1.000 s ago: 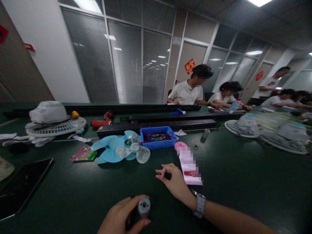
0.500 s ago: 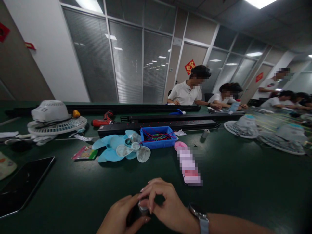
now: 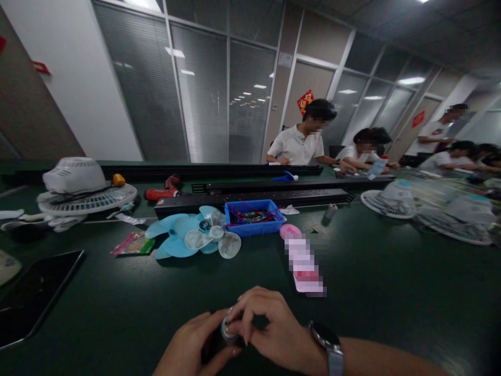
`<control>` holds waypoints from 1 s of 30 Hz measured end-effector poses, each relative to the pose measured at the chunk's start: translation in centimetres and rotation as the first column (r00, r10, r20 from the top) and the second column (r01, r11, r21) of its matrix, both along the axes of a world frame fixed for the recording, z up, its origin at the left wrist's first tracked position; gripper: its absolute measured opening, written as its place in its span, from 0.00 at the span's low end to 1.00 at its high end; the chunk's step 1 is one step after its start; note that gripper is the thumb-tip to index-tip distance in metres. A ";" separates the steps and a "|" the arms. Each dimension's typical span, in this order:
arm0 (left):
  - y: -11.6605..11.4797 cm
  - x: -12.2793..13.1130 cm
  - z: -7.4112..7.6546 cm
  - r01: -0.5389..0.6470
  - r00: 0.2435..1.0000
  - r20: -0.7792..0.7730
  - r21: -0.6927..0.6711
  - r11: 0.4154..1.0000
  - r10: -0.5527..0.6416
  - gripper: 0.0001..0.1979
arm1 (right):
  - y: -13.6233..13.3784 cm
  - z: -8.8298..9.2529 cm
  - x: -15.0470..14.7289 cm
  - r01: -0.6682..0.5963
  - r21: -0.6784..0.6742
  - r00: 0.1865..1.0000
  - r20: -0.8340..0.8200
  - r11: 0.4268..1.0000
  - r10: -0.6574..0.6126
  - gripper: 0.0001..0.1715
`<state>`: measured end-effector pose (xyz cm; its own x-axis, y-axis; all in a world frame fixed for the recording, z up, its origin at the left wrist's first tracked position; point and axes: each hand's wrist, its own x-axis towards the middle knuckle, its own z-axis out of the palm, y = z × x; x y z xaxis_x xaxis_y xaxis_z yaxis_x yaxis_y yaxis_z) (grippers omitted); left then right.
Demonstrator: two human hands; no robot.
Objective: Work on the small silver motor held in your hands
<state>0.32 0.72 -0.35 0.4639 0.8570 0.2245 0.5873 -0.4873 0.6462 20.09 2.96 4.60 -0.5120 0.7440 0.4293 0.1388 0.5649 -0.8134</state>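
My left hand [image 3: 191,347] is wrapped round a small dark cylindrical motor with a silver end cap [image 3: 226,330], near the front edge of the dark green table [image 3: 376,271]. My right hand [image 3: 266,329], with a watch on its wrist, pinches at that silver end with thumb and fingertips. What the fingertips hold against the cap is hidden. Most of the motor body is covered by both hands.
Light blue fan blades [image 3: 191,237] and a blue bin of wires [image 3: 253,216] lie beyond the hands. A pink item [image 3: 303,261] lies to the right, a dark tablet [image 3: 31,295] to the left. White fan grilles [image 3: 84,196] and a red drill [image 3: 162,190] sit farther back. Several people sit behind.
My right hand left the table surface by the pink item and came back onto the motor's silver end, where it now pinches. My left hand kept its hold on the motor.
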 end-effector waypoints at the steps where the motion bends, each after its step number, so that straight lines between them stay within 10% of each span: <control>1: 0.0 0.0 0.0 0.001 1.000 -0.003 -0.002 1.000 -0.001 0.19 | 0.0 -0.1 0.0 -0.005 0.010 1.000 -0.001 1.000 0.005 0.14; 11: -0.1 -0.3 -0.4 -0.006 1.000 -0.002 0.055 0.998 0.006 0.18 | 0.1 0.2 -0.2 -0.008 -0.022 1.000 -0.009 1.000 0.007 0.12; 23: -0.2 -0.4 -0.5 -0.019 1.000 0.008 0.079 0.997 0.018 0.17 | 0.3 0.5 -0.3 -0.093 -0.424 0.989 -0.146 0.901 0.034 0.15; 30: -0.1 -0.5 -0.8 -0.012 1.000 0.006 0.102 0.995 0.012 0.20 | 0.3 0.3 -0.2 -0.080 -0.372 0.993 -0.112 0.925 0.041 0.12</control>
<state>-0.14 0.59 -1.18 0.4526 0.8349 0.3133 0.5904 -0.5438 0.5964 19.88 3.22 4.91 -0.5304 0.8293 0.1758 0.0209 0.2201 -0.9752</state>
